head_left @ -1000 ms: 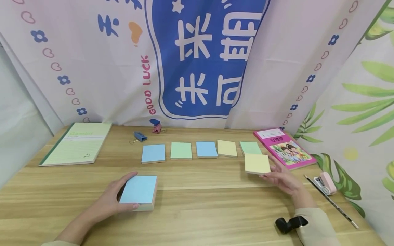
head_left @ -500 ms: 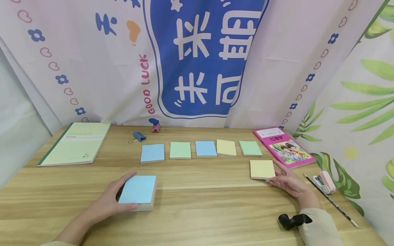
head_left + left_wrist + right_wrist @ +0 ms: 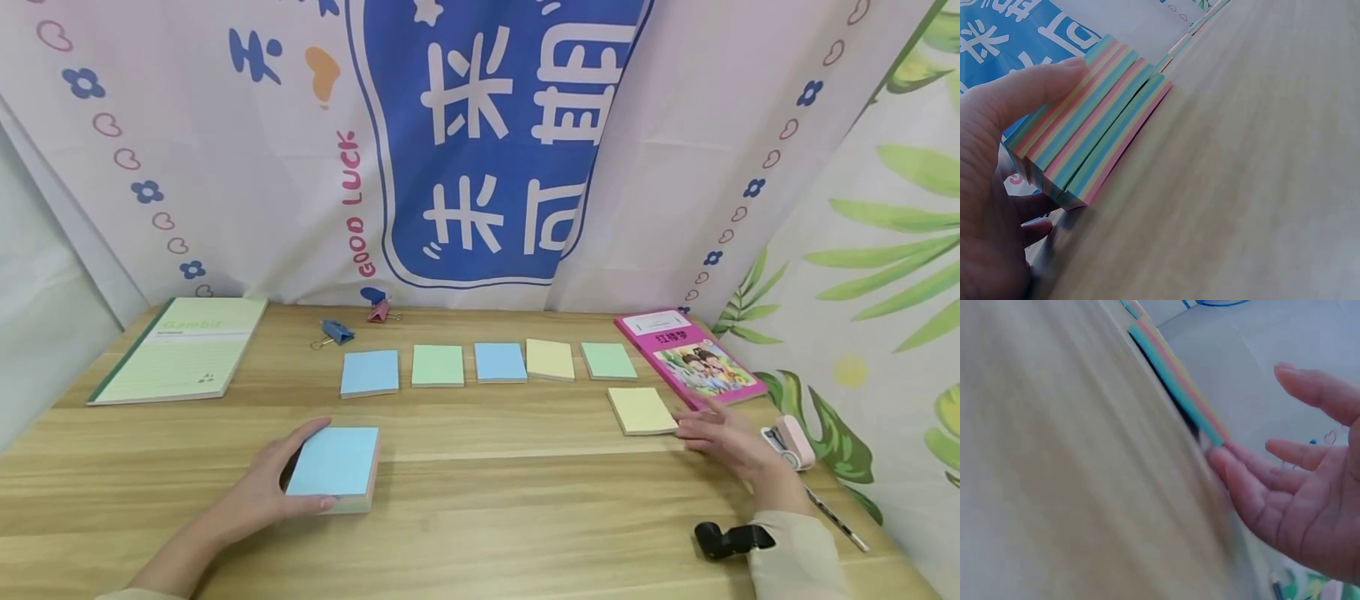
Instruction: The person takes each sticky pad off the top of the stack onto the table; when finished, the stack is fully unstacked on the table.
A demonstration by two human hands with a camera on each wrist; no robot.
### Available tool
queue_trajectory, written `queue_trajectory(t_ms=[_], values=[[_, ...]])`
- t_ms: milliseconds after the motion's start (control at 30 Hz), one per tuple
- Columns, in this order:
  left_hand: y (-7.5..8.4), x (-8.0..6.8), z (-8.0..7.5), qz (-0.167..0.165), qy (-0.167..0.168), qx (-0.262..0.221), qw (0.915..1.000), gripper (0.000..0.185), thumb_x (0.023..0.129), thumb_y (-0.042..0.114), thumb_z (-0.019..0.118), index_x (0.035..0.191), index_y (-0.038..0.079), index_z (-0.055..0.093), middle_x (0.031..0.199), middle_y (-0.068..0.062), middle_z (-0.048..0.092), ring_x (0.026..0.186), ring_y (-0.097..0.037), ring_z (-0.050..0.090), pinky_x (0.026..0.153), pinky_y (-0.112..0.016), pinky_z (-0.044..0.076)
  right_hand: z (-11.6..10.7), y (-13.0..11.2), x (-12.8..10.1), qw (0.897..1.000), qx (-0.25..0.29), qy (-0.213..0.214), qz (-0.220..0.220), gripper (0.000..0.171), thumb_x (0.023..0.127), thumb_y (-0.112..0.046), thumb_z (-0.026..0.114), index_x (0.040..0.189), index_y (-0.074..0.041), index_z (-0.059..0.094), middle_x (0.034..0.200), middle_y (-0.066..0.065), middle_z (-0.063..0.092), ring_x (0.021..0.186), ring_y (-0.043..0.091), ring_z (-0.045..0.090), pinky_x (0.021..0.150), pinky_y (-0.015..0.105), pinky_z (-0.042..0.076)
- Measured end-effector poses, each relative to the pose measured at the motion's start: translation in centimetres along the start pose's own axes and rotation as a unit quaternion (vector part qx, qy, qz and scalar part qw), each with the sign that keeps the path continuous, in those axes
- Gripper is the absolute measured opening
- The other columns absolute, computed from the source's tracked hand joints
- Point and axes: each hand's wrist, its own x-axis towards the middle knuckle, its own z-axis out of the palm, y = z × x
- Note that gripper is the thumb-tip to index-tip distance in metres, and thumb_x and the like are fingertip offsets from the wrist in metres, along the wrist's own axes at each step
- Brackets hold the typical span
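- Backdrop [image 3: 480,150]: printed cloth hangs behind the bench, blue panel with white characters at centre, leaf-print cloth [image 3: 885,250] to the right.
- Bench [image 3: 480,517]: pale wood grain, carrying every item listed below.
- Notebook [image 3: 180,350]: green cover, lying flat at the far left corner.
- Picture book [image 3: 690,357]: pink cover, flat at the far right, just beyond my right hand.
- My left hand [image 3: 258,492]: fingers curled round the thick pad [image 3: 333,467], thumb on its far edge, fingertips on the near edge. The wrist view shows the pad's side striped in pink, yellow, green and blue layers [image 3: 1094,140], with its base resting on the bench.
- My right hand [image 3: 723,437]: fingers spread and relaxed, gripping nothing. A fingertip [image 3: 1219,459] sits at the corner of the yellow pad [image 3: 642,410]; the wrist view is blurred, so I cannot tell whether it touches.
- Yellow pad: flat on the bench, in front of the right end of the row, just left of my right hand.
- Row of five small pads [image 3: 487,363]: blue, green, blue, yellow, green from left to right, set side by side, apart from each other.
- Pink stapler-like tool [image 3: 791,442]: right of my right hand, with a dark pencil [image 3: 836,521] beside it.
- Binder clips: one blue [image 3: 333,332], one pink [image 3: 381,311], near the backdrop.
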Motion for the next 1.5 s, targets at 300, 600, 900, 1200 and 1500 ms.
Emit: queue_trajectory(t_ms=[300,600,900,1200,1500], values=[[-0.1,-0.1,0.2,0.000,0.005,0.000,1.0000,0.083,0.065,0.034,0.073,0.133,0.015,0.029,0.127,-0.017,0.033,0.104,-0.034,0.031,0.076,-0.053,0.027,4.1,-4.7,0.7,0.986,-0.153,0.004,-0.069,0.067,0.085,-0.016,0.055,0.136,0.000,0.014,0.121,0.031,0.036,0.093,0.019,0.054,0.075,0.037,0.043],[-0.3,-0.1,0.3,0.004,0.011,-0.002,0.9999,0.084,0.064,0.035,0.074,0.132,0.016,0.030,0.126,-0.018,0.035,0.103,-0.034,0.032,0.076,-0.053,0.027,13.6,-7.8,4.0,0.983,-0.065,-0.112,-0.129,0.061,0.082,-0.007,0.058,0.133,-0.002,0.025,0.117,0.030,0.041,0.100,0.027,0.050,0.082,0.043,0.039],[-0.3,-0.1,0.4,0.002,0.011,-0.008,0.9999,0.085,0.063,0.034,0.074,0.133,0.015,0.030,0.126,-0.018,0.034,0.103,-0.034,0.031,0.076,-0.054,0.026,24.6,-6.6,6.1,0.958,0.011,-0.268,-0.100,0.061,0.079,0.001,0.056,0.132,-0.001,0.025,0.119,0.029,0.039,0.105,0.045,0.038,0.083,0.036,0.040],[-0.1,-0.3,0.3,0.006,0.016,-0.004,0.9998,0.085,0.063,0.034,0.074,0.133,0.015,0.030,0.126,-0.018,0.035,0.103,-0.034,0.032,0.075,-0.054,0.027,31.9,-5.3,5.9,0.960,-0.013,-0.269,-0.071,0.066,0.077,-0.010,0.063,0.133,-0.011,0.028,0.121,0.009,0.045,0.107,0.024,0.044,0.082,0.028,0.039],[-0.2,-0.1,0.3,0.016,0.020,0.012,0.9996,0.086,0.062,0.036,0.075,0.132,0.014,0.031,0.120,-0.016,0.040,0.098,-0.031,0.036,0.071,-0.048,0.031,34.7,-3.7,5.8,0.963,-0.061,-0.248,-0.091,0.077,0.074,-0.010,0.067,0.136,-0.008,0.021,0.121,-0.001,0.040,0.109,0.012,0.039,0.088,0.024,0.033]])
